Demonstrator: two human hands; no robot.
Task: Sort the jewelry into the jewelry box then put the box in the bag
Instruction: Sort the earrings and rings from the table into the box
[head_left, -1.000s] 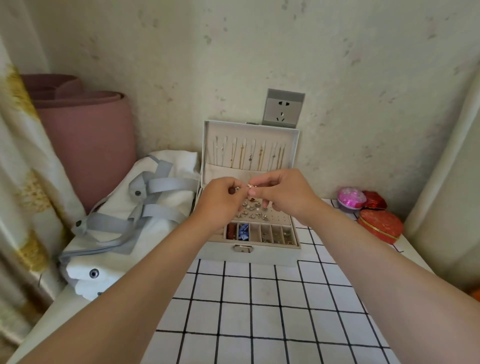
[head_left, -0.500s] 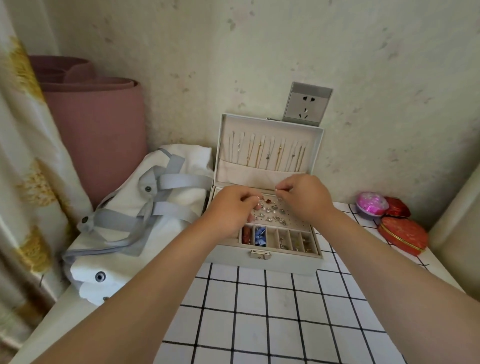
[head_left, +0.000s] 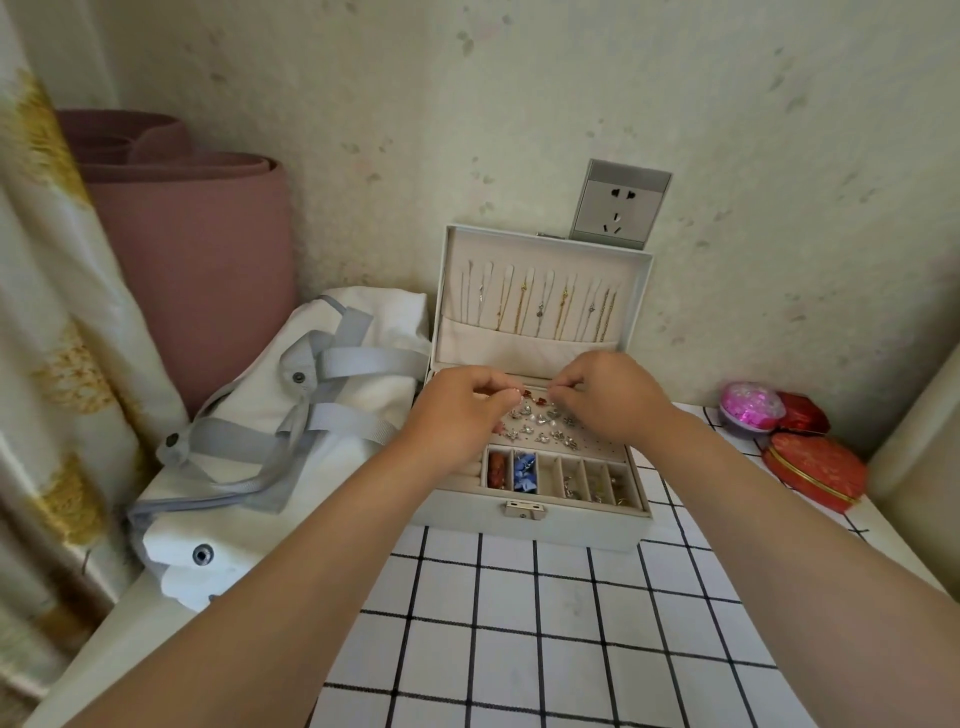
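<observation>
At the far left, a pale curtain (head_left: 47, 322) with golden blotches, hanging past the edge of the table (head_left: 119, 654); just beside it, a rolled dusty-pink mat (head_left: 208, 260) standing upright against the wall; in front of the mat, a white bag (head_left: 249, 499) with grey straps, slumped on the table's left end and touching the left wall of the jewelry box (head_left: 540, 527). Jewelry box on the table against the wall, beside the bag and not in it, lid (head_left: 545, 249) raised upright; necklaces (head_left: 540, 309) hung in a row inside the lid above a cloth pocket. Left hand (head_left: 457, 421) over the left half of the open tray, fingers (head_left: 493, 387) curled, thumb and forefinger tips drawn together above the stud panel; cannot tell whether pinching any piece, too small to see. Between the two hands, earrings (head_left: 540, 423) in rows on the pale panel, mostly silver, a few red at the back; below them, narrow compartments (head_left: 563, 475) along the front, a reddish piece in the first one visible, a blue one next to it, small glinting bits further right. Right hand (head_left: 608, 400) over the back right of the tray, fingers (head_left: 571, 387) likewise curled, tips pinched close at the panel; cannot tell what, if anything, held there. Above the lid, a grey socket (head_left: 618, 208) on the wall; in front of the box, a black-on-white checked cloth (head_left: 509, 623) over the table, both forearms stretched across it. At the far right, well apart from the box, a pink sequinned pot (head_left: 750, 410) touching two red fabric-covered cases (head_left: 815, 470).
</observation>
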